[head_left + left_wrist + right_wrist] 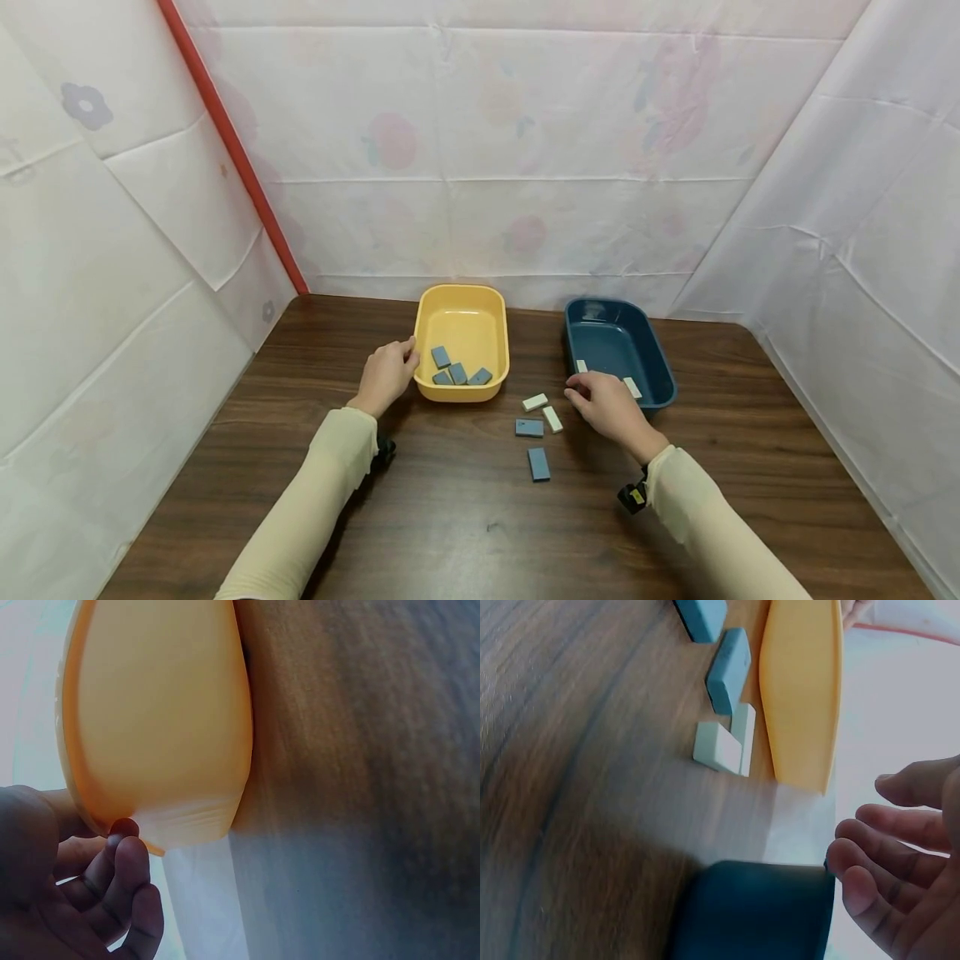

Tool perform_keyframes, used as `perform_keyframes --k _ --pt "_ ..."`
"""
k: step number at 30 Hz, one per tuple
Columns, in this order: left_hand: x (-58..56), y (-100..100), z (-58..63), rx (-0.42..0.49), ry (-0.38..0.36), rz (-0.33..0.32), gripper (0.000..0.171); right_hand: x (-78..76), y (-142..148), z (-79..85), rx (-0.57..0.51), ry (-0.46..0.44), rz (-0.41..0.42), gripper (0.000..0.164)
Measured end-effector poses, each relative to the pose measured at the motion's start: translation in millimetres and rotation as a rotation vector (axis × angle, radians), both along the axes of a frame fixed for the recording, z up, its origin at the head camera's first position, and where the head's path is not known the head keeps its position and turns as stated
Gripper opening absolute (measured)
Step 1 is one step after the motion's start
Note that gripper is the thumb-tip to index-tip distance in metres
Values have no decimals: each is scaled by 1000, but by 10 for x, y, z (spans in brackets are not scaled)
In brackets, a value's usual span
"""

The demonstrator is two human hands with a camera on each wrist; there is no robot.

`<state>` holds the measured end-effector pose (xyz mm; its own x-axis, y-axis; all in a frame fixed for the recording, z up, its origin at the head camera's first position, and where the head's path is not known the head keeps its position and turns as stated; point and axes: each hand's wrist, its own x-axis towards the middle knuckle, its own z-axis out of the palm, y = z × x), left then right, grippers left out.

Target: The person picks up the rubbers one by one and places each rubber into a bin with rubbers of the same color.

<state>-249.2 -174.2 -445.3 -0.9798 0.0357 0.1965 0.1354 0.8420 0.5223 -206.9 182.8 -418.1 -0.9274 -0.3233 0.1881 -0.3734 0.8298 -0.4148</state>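
My left hand (386, 375) pinches the left rim of a yellow plastic basin (462, 293). The left wrist view shows its fingertips at the edge of the basin wall (161, 712). Inside the basin lie several grey-blue blocks (457, 373). Over the near left edge of a dark blue basin (663, 367) hovers my right hand (607, 408), its fingers loosely bent and nothing between them in the right wrist view. White blocks (632, 387) lie in that basin. Between the basins, two white blocks (552, 419) and two grey-blue blocks (538, 465) rest on the table.
The dark wooden table (450, 533) carries both basins near its back edge. White patterned sheets (480, 150) hang behind and at both sides. A red strip (232, 146) runs down the back left corner. Each wrist wears a small black camera.
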Motion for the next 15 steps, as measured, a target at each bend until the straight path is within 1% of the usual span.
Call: perform_keyframes --k 5,7,12,15 --pt "-2 -7 -6 9 1 3 42 -7 -83 -61 7 -56 20 21" --pt "-4 -7 -8 14 1 5 42 -12 -115 -89 28 -75 20 21" --pt "-9 -8 -13 16 2 10 42 7 -200 -135 99 -58 5 19" --pt "-13 -3 -23 13 6 13 42 26 -232 -172 123 -51 1 16"
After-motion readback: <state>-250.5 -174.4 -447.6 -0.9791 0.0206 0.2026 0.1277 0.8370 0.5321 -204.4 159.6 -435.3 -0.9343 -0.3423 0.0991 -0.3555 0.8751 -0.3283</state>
